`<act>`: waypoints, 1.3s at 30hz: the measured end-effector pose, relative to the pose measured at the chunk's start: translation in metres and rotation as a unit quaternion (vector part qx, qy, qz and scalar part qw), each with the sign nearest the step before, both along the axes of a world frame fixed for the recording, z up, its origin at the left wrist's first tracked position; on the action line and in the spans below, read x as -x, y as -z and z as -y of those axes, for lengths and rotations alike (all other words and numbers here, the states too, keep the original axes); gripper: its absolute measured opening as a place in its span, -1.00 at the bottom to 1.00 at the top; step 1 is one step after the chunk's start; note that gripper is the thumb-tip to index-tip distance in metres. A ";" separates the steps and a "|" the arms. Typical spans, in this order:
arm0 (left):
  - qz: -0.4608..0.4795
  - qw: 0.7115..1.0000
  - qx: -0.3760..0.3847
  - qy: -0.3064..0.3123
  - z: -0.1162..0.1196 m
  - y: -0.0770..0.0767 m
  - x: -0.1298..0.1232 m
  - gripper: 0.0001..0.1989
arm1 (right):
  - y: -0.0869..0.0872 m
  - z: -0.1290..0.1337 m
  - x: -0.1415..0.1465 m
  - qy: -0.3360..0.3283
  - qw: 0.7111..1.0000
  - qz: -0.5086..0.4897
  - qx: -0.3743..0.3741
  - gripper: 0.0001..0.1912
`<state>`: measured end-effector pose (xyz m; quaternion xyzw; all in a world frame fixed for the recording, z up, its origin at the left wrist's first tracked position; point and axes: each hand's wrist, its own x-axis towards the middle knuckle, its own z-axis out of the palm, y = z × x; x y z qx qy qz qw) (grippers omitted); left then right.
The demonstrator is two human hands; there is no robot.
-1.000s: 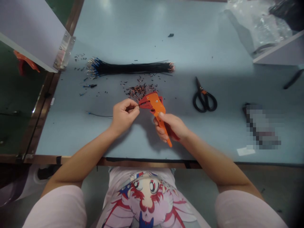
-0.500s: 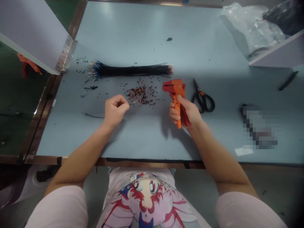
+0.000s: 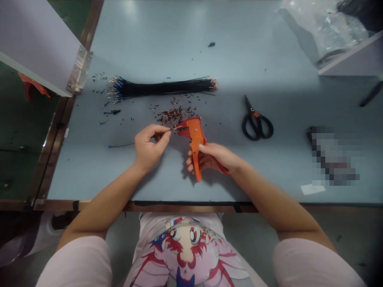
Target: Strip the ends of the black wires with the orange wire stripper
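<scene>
Left hand: fingers pinching a single black wire close to its right end; the blue-tipped end trails leftward over the tabletop. Right hand: fingers curled around an orange-and-red wire stripper, thumb on the orange handle, red handle standing apart against the palm. Position of wire: right end at the stripper's mouth, copper apparently showing; whether it lies between the jaws, cannot tell. Beyond the hands: one bundle of black wires, blue terminals at left, bare copper at right. Between bundle and stripper: a heap of clippings, black and copper-coloured. To the right: black-handled scissors, lying apart from the tool. Handling notes, by judgement: wire best kept straight and square to the jaws; pinch near the end, clear of the blades, firm enough to resist the pull; insertion depth the same each time; one full, even squeeze, so that the strands stay whole; stripper mouth kept free of loose clippings.
</scene>
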<state>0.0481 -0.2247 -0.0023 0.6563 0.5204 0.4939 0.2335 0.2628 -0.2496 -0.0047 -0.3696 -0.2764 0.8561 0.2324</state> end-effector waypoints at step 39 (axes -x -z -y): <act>0.201 0.948 0.174 0.174 0.027 0.014 -0.028 -0.91 | 0.002 0.018 0.012 -0.012 0.981 -0.194 0.003 -0.73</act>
